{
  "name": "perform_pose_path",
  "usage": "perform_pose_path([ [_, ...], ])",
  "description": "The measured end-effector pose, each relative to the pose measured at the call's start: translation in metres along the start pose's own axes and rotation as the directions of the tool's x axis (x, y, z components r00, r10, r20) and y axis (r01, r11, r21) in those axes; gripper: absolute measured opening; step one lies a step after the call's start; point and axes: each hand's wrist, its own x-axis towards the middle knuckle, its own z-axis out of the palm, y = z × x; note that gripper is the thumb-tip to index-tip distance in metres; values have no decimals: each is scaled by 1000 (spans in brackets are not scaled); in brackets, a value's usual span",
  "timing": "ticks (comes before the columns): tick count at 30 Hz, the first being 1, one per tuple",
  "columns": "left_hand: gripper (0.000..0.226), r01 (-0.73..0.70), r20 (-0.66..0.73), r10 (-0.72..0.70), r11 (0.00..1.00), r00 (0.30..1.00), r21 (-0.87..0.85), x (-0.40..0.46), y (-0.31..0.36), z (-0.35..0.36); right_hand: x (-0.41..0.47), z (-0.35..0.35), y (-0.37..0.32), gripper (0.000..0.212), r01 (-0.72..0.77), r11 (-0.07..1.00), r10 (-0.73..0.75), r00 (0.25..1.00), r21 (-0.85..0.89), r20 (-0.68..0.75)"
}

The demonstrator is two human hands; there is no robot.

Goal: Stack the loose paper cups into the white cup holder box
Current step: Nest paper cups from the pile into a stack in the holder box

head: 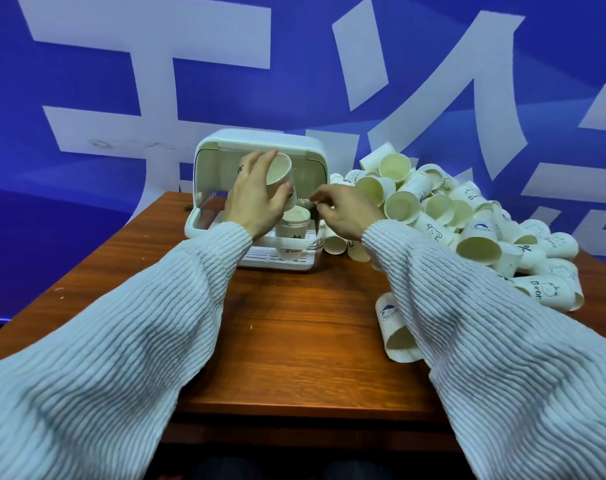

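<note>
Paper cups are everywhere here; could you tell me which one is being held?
The paper cup in the left hand, tilted above the holder box; the others lie loose.

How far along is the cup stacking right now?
Barely started. Done: a short stack stands in the box. In hand: the left hand holds a cup tilted above that stack; the right hand is beside the box, its grip unclear. Left: the big pile on the table.
</note>
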Motion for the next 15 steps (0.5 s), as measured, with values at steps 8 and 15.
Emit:
perform_pose_path([
  [8, 55, -136, 457, -67, 907, 887, 398, 7, -10, 40, -30, -20, 36, 32, -84, 996, 85, 996, 17, -23],
  [15, 79, -241, 477, -45, 819, 878, 521, -9, 3, 50, -60, -40, 72, 29, -146, 988, 152, 974, -49, 169],
])
